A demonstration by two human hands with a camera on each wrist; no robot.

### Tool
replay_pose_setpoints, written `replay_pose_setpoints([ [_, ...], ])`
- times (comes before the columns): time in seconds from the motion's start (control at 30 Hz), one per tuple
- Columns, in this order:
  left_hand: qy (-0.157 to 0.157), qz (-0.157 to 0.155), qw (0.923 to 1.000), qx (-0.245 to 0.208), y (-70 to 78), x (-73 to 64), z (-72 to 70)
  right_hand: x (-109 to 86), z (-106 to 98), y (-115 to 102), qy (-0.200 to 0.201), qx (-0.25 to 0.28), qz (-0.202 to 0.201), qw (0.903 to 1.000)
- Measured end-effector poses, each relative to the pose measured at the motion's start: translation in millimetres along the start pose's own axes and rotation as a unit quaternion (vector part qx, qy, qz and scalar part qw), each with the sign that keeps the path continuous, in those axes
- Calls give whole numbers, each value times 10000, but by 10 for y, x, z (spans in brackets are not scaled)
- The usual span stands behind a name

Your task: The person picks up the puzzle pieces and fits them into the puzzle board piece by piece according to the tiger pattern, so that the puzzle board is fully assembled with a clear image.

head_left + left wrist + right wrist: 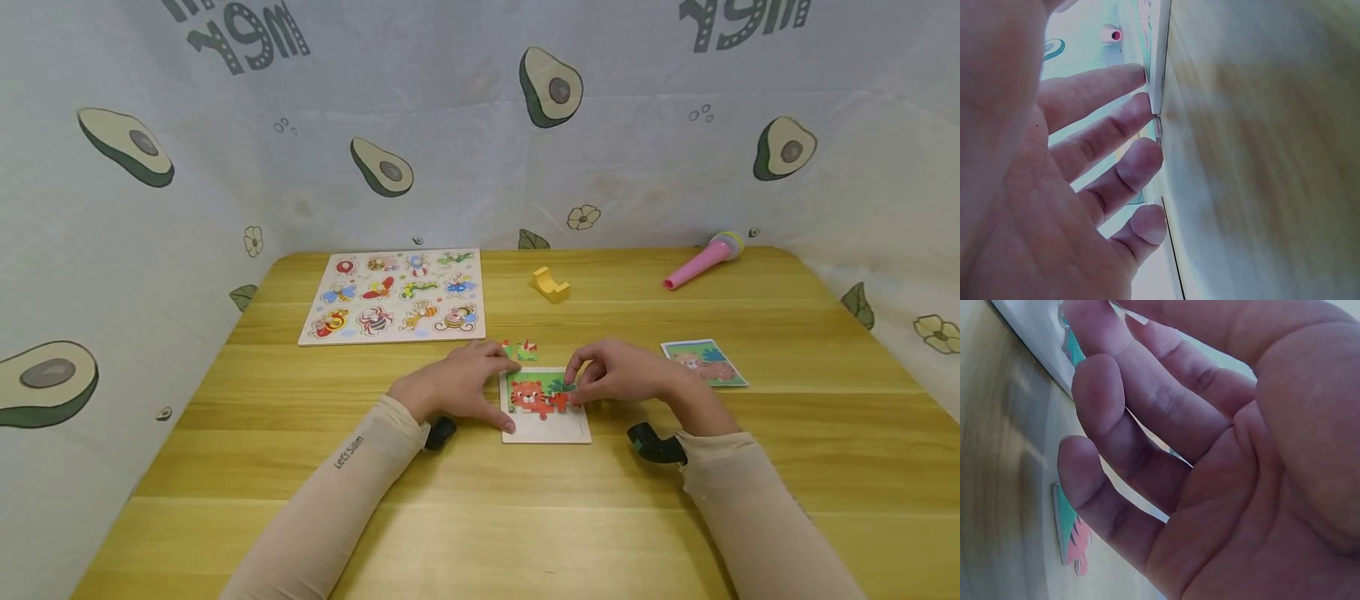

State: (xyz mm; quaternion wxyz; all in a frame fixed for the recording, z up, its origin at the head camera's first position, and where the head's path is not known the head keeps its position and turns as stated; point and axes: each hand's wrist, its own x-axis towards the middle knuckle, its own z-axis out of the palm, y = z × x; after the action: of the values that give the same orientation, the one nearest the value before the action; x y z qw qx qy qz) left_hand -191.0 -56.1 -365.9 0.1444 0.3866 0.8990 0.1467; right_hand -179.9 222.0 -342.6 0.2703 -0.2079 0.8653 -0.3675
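A small jigsaw board point(543, 429) lies in the middle of the table, its upper part filled with an orange tiger point(528, 392) on green and its lower part bare white. My left hand point(468, 379) rests at the board's left side, fingers spread and thumb stretched along the edge; the left wrist view shows fingertips right at the board's rim point(1159, 62). Over the board's right side, my right hand point(618, 371) pinches an orange jigsaw piece point(558, 401) between thumb and index finger. A green and red jigsaw piece point(1071, 528) lies beneath its other fingers in the right wrist view.
Small loose jigsaw pieces point(527, 351) lie just behind the board. Back left is a wooden insect puzzle point(393, 296). A yellow arched block point(551, 286), a pink toy microphone point(703, 260) and another picture puzzle point(705, 363) stand or lie behind and to the right.
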Motion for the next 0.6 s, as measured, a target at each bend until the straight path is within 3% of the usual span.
replay_pose_setpoints([
  [0.3, -12, 5, 10000, -14, 10, -3, -12, 51, 45, 0, 8, -218, 204, 9996],
  [0.6, -14, -1, 10000, -16, -2, 1, -9, 83, 72, -21, 89, -615, 119, 9980],
])
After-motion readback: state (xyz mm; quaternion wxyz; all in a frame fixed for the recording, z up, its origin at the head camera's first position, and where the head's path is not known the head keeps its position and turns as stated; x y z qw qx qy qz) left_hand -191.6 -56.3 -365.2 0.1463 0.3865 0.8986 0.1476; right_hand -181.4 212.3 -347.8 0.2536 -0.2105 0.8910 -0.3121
